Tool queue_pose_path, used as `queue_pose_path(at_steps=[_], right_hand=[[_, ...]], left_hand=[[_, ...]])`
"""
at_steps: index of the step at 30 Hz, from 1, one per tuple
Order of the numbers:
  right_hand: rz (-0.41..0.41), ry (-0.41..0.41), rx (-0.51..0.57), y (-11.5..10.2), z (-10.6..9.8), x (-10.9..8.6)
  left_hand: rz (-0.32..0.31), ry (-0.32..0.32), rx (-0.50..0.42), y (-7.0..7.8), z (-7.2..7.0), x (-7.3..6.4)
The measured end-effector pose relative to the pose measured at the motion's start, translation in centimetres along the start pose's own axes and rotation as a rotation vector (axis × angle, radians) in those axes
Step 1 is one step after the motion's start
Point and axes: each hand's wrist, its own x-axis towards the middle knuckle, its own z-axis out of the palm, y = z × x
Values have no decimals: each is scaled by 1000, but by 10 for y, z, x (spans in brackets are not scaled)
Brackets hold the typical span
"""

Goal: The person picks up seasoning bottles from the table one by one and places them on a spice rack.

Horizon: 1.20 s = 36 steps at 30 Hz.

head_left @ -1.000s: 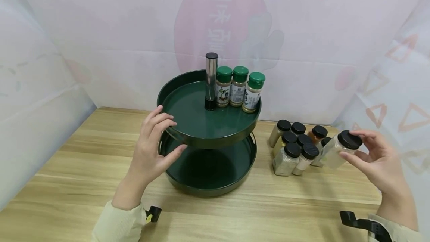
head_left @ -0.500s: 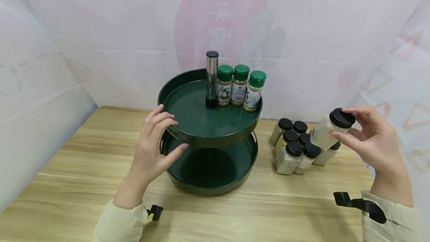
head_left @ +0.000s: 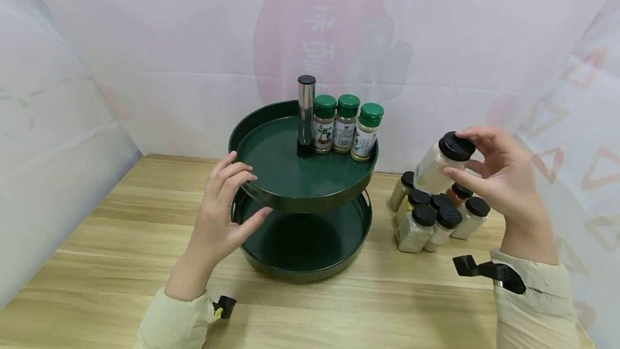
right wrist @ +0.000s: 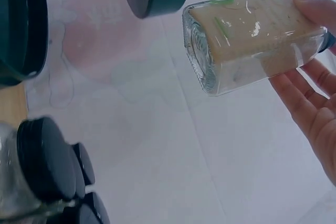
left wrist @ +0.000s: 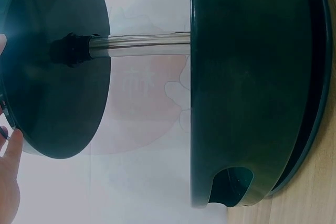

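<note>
My right hand [head_left: 508, 176] holds a clear square spice jar [right wrist: 252, 38] with a black lid [head_left: 456, 146], tilted in the air above other jars. Pale powder shows inside it. My left hand [head_left: 215, 217] grips the left front rim of the upper tier of a dark green two-tier turntable rack [head_left: 290, 182], fingers over the edge and thumb below. Three green-capped spice bottles [head_left: 343, 131] stand on that tier at the right of the silver post [head_left: 306, 112]. In the left wrist view, my thumb [left wrist: 11, 156] touches the upper tier's edge.
Several black-lidded spice jars [head_left: 415, 230] stand clustered on the wooden table [head_left: 387, 306], right of the rack. The rack's lower tier [head_left: 305, 273] has handle slots in its wall. A white printed cloth [head_left: 194, 42] hangs behind and at both sides.
My right hand has lifted the jar and carried it left, from the right side of the cluster to above it. My left hand stays at the rack's rim.
</note>
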Motion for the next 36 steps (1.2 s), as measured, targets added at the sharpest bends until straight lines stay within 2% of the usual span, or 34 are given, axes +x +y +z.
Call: queue_pose_path(at_steps=[13, 19, 30, 36], right_hand=[[-57, -28, -41, -3, 20, 33], [-67, -14, -20, -5, 31, 48], [-122, -8, 30, 0, 67, 72], [-147, -56, 19, 6, 91, 81]], left_hand=[[13, 0, 2, -2, 1, 0], [18, 6, 4, -1, 1, 0], [21, 7, -1, -2, 1, 0], [29, 10, -2, -3, 1, 0]])
